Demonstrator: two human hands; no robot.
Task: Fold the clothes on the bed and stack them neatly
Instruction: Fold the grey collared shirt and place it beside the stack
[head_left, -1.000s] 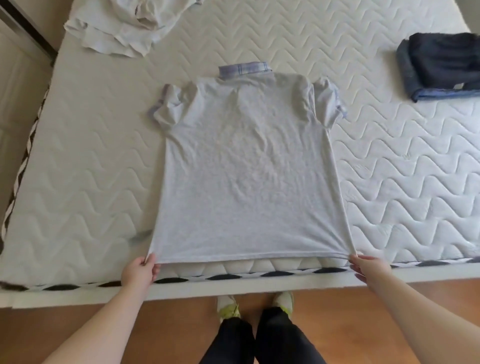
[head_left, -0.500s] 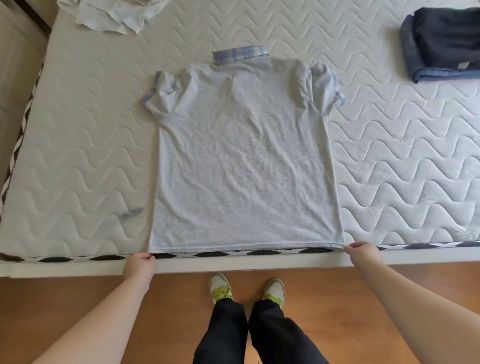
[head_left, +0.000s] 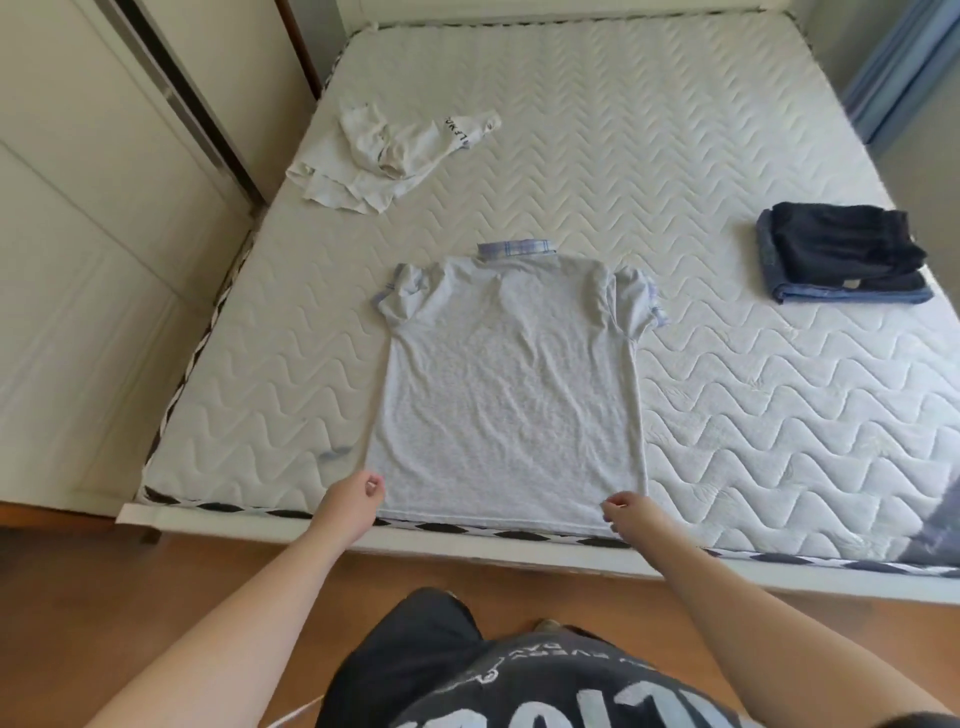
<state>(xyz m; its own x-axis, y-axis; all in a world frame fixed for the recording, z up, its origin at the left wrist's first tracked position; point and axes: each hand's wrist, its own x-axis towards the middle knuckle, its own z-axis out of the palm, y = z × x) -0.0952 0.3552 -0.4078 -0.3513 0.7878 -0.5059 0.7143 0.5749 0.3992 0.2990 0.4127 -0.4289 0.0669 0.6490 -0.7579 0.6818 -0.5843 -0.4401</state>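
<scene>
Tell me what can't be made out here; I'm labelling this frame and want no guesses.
- Shirt front: face down in the head view, so it is hidden.
- White garment: crumpled; its black print is too small to read.
- Dark stack: how many pieces, folds hide it.
- Left hand and right hand: whether they pinch the hem is unclear.

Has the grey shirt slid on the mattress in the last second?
Yes. The grey shirt slid up the bed: its hem hung over the mattress edge a second ago and now lies on top, just inside it.
</scene>
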